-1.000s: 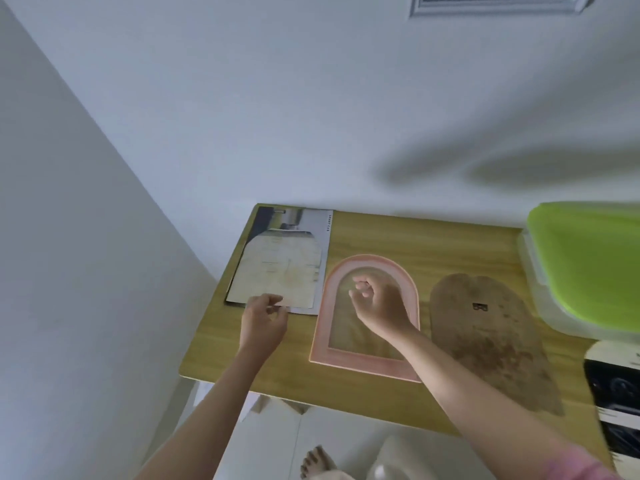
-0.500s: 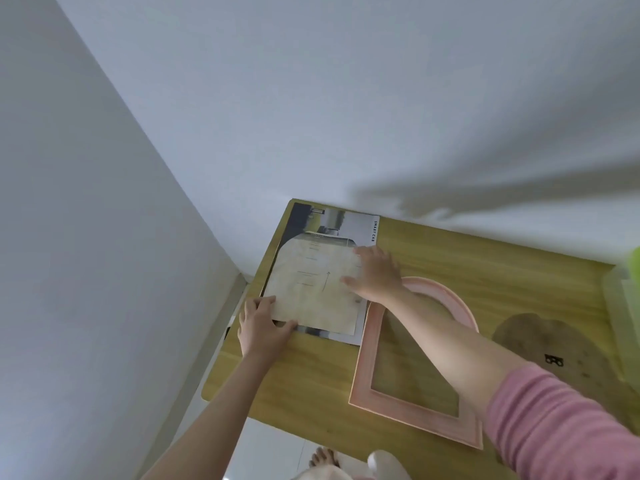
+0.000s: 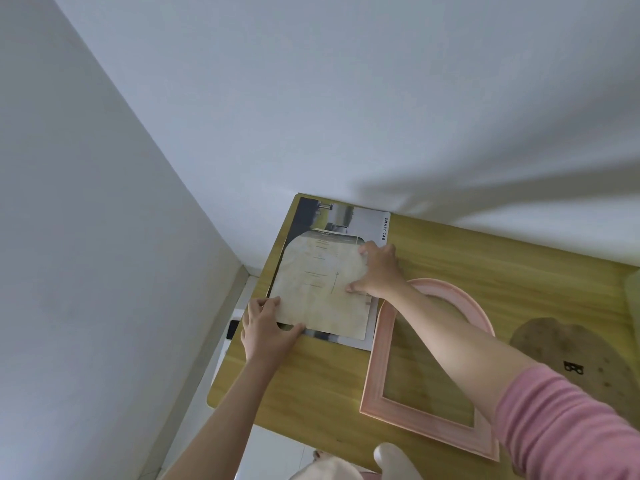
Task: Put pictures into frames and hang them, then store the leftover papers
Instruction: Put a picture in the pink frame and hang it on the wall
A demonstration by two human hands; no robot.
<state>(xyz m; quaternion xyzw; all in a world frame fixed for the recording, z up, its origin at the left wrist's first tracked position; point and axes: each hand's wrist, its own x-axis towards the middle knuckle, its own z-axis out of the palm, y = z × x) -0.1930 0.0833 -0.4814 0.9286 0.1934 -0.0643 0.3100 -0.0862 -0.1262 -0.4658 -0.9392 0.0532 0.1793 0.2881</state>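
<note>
The arched beige picture lay flat on a printed magazine page at the far left corner of the wooden worktop, close to the white wall. The left hand was at the near left corner of this picture; its thumb lay on top of the paper and the fingers were spread beside the edge, so it seemed to pinch the corner, but I could not tell if the fingers went under it. The right hand rested on the right edge of the picture with its fingers apart and pressed flat on the paper, not closed around anything. The right forearm, with a pink sleeve, passed over the pink arched frame, which lay flat just to the right of the picture and was empty inside. Further to the right of the picture, beyond the frame, lay a brown arched backing board with a small metal hanger on it.
</note>
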